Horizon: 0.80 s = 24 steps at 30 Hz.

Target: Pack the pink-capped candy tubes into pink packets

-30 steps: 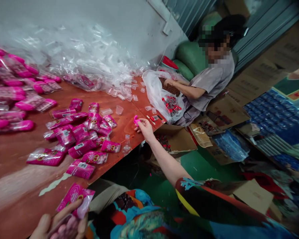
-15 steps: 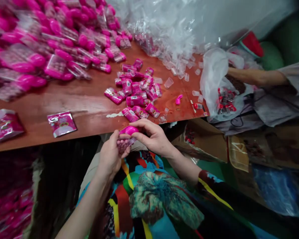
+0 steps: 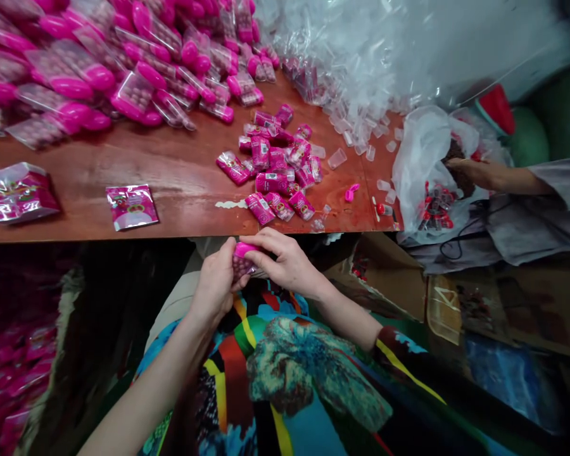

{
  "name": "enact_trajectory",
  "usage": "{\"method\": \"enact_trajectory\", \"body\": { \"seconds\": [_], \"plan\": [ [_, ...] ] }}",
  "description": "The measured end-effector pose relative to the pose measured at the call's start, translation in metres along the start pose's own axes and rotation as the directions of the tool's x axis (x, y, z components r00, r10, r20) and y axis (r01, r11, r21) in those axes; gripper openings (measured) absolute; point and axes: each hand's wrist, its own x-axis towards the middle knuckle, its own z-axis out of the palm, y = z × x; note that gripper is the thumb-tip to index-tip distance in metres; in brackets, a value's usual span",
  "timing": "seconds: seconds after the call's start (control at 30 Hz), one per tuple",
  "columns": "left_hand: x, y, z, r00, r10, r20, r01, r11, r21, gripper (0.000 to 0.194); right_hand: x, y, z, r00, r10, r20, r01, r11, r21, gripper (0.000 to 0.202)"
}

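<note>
Just below the table edge, my left hand [image 3: 215, 278] is wrapped round a clear container [image 3: 242, 266] of small pink balls with a bright pink cap. The fingers of my right hand [image 3: 280, 259] are closed on its pink cap [image 3: 245, 249]. Both hands touch the container, and part of it is hidden by the fingers. Several pink wrapped packets [image 3: 273, 180] lie in a heap on the brown table [image 3: 180, 190] beyond my hands. A flat pink sachet [image 3: 132, 206] lies to the left.
Many pink-capped containers [image 3: 133, 95] are piled at the back left, clear plastic cups [image 3: 337, 158] at the back centre. A larger pink packet [image 3: 19, 193] lies far left. At right, another person's hand [image 3: 465, 171] reaches into a white bag [image 3: 415, 149]. A cardboard box [image 3: 384, 272] stands below.
The camera view has shifted, so the table items appear further right. My hands still hold the container, whose pink cap now sits more upright between them. The other person's hand has moved slightly.
</note>
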Motion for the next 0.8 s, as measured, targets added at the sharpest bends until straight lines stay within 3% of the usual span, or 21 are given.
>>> {"method": "enact_trajectory", "body": {
  "seconds": [0.17, 0.33, 0.5, 0.6, 0.7, 0.8],
  "plan": [
    [0.004, -0.006, 0.001, 0.997, 0.015, -0.072, -0.017, 0.999, -0.028, 0.036, -0.005, 0.001, 0.004, 1.0, 0.008, 0.017, -0.007, 0.999, -0.043, 0.024],
    [0.008, -0.015, 0.003, 0.987, -0.096, -0.131, 0.084, 0.992, -0.094, 0.033, -0.017, 0.002, 0.014, 0.995, -0.086, 0.058, 0.095, 0.978, -0.183, 0.035],
    [0.011, -0.023, 0.004, 0.964, -0.075, -0.255, 0.051, 0.994, -0.101, 0.024, -0.025, 0.006, 0.015, 0.977, 0.007, 0.212, 0.072, 0.929, -0.364, 0.067],
    [0.016, -0.028, 0.001, 0.976, -0.058, -0.211, 0.049, 0.998, -0.047, 0.023, -0.026, 0.009, 0.015, 0.961, 0.077, 0.266, 0.061, 0.878, -0.475, 0.086],
    [0.021, -0.032, -0.003, 0.966, -0.005, -0.258, 0.024, 0.997, 0.068, 0.026, -0.024, 0.013, 0.017, 0.96, 0.142, 0.24, 0.021, 0.822, -0.569, 0.083],
    [0.022, -0.034, -0.005, 0.948, 0.043, -0.314, 0.011, 0.986, 0.165, 0.036, -0.02, 0.014, 0.017, 0.957, 0.148, 0.25, 0.009, 0.845, -0.535, 0.08]
  ]
}}
